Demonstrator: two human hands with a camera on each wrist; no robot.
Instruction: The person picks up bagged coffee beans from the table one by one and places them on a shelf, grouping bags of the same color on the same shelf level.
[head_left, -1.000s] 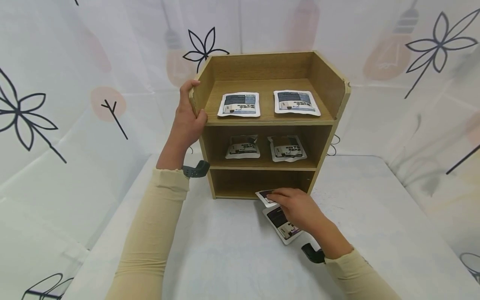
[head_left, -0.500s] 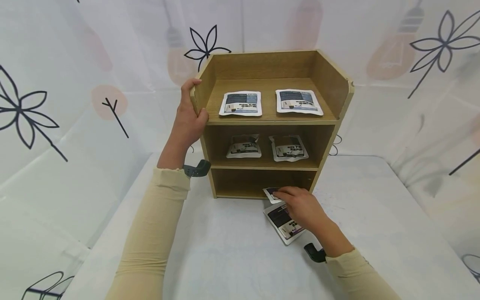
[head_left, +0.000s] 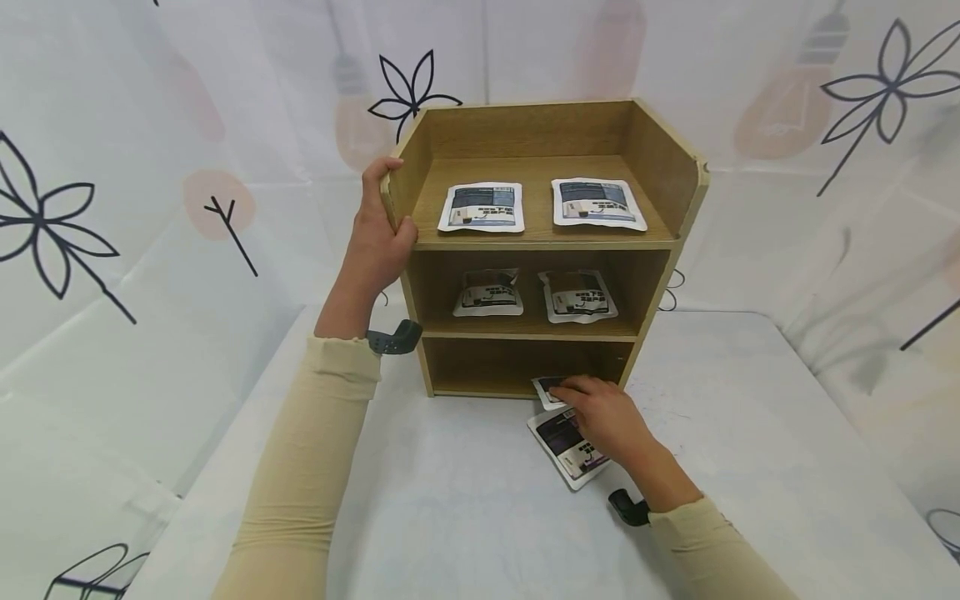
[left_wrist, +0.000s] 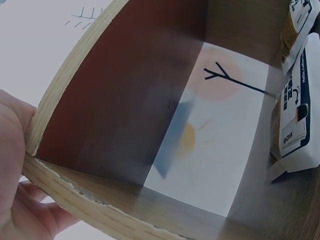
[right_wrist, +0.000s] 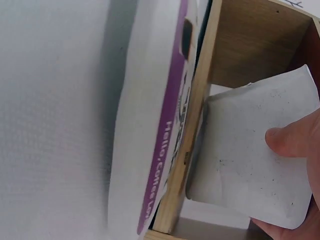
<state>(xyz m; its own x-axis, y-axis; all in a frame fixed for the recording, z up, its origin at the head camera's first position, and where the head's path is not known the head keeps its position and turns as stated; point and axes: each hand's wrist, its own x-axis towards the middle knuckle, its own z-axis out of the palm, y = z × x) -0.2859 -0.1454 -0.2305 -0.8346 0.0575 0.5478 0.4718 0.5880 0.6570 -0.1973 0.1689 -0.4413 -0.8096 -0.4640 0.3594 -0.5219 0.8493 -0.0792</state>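
Observation:
My left hand (head_left: 378, 237) grips the upper left side panel of a small wooden shelf unit (head_left: 551, 246); the left wrist view shows the fingers around the panel's edge. Low at the front of the unit, my right hand (head_left: 603, 417) pinches a white packet (head_left: 550, 390) with a dark label. In the right wrist view the thumb lies on the plain white back of this packet (right_wrist: 245, 150), at the bottom compartment's opening. A second packet (head_left: 573, 454) with a purple stripe lies on the table just in front, partly under the right hand in the head view.
Two white packets with blue labels, one left (head_left: 482, 207) and one right (head_left: 597, 203), lie on the top shelf. Two more, left (head_left: 487, 293) and right (head_left: 577, 297), lie on the middle shelf. White table (head_left: 450, 517) surrounds the unit, with a printed cloth (head_left: 225, 108) behind.
The right hand and its packet have shifted slightly to the right along the bottom compartment's front. My left hand keeps its grip on the side panel.

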